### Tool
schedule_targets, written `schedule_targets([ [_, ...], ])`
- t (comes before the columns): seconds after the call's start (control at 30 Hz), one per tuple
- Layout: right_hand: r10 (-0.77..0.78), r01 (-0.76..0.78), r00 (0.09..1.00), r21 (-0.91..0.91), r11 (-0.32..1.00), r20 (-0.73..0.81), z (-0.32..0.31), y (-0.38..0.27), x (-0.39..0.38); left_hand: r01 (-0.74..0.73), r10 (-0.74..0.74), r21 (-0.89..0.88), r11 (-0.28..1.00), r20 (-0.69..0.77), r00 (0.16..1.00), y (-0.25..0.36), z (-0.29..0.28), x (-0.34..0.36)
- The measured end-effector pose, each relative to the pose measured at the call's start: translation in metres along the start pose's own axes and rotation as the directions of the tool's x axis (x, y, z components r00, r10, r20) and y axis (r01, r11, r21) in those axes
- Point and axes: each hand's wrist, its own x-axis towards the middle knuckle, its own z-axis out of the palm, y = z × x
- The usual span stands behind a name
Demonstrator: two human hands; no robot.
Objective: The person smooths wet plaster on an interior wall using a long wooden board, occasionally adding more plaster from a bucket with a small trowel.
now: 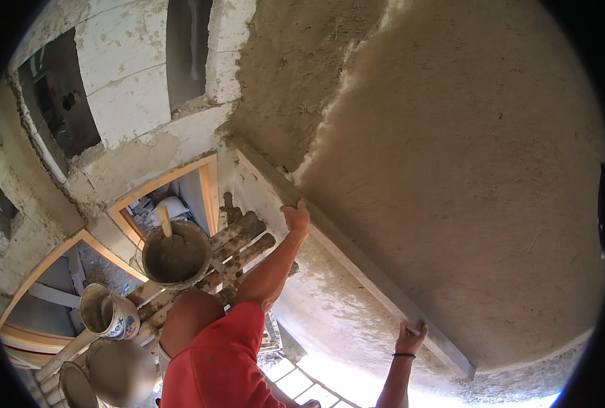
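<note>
A long grey straightedge (360, 267) lies slantwise against a wall coated with brown-grey plaster (465, 177). My left hand (296, 217) is closed on its near edge, toward the upper end, with the arm reaching from a red sleeve. Lower down, my right hand (412, 337), with a dark bracelet at the wrist, grips the same bar near its lower end. On the bar's upper right the plaster looks fairly even. A rough, ragged ridge of plaster (343, 88) runs up from the bar, with darker, coarser plaster left of it. Below the bar shows paler, patchy wall.
A dark mortar bucket (202, 268) with a wooden handle sticking out stands on mortar-stained wooden slats (243, 234). Left of it are a white bucket (122, 319) and another container (77, 386). Wood-framed openings (211, 194) and pale block wall (122, 61) lie beyond.
</note>
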Motion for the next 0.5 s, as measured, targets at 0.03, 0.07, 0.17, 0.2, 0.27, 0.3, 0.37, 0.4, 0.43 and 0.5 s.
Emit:
schedule_targets([
  [0.03,-0.021,0.021,1.0,-0.031,0.999,-0.003,-0.005,0.0,0.004,0.0,0.0,-0.003,1.0,0.008,1.0,0.005,-0.002,0.0],
  [0.07,-0.044,0.043,0.999,-0.057,0.997,-0.004,-0.007,0.001,0.01,0.001,-0.001,-0.007,1.0,0.016,1.0,0.009,-0.002,-0.002],
  [0.17,-0.103,0.103,0.995,-0.03,0.994,-0.006,-0.014,0.006,0.02,-0.079,0.08,-0.055,0.995,0.01,0.997,0.035,0.007,-0.013],
  [0.2,-0.104,0.104,0.995,0.002,0.995,-0.002,-0.008,0.001,0.02,-0.068,0.069,-0.044,0.997,0.005,0.998,0.046,0.012,-0.015],
  [0.27,-0.068,0.067,0.997,0.022,0.997,0.033,-0.006,-0.008,0.006,-0.037,0.037,-0.003,0.999,-0.008,0.999,0.055,0.015,-0.02],
  [0.3,-0.045,0.044,0.996,0.023,0.999,0.075,0.001,-0.015,-0.001,-0.052,0.052,-0.013,0.999,-0.004,0.999,0.058,0.011,-0.019],
  [0.37,-0.034,0.03,0.993,0.035,0.999,0.11,0.012,-0.029,-0.008,-0.07,0.071,-0.046,0.997,0.013,0.997,0.059,0.009,-0.017],
  [0.4,-0.033,0.027,0.993,0.054,0.998,0.113,0.022,-0.033,-0.012,-0.121,0.125,-0.113,0.986,0.03,0.992,0.058,0.009,-0.006],
  [0.43,-0.012,0.0,0.993,0.1,0.995,0.115,0.029,-0.033,-0.013,-0.175,0.184,-0.17,0.97,0.039,0.982,0.056,0.008,0.01],
  [0.5,0.018,-0.039,0.995,0.218,0.975,0.098,0.038,-0.035,-0.004,-0.206,0.22,-0.207,0.956,0.046,0.974,0.064,0.016,0.021],
])
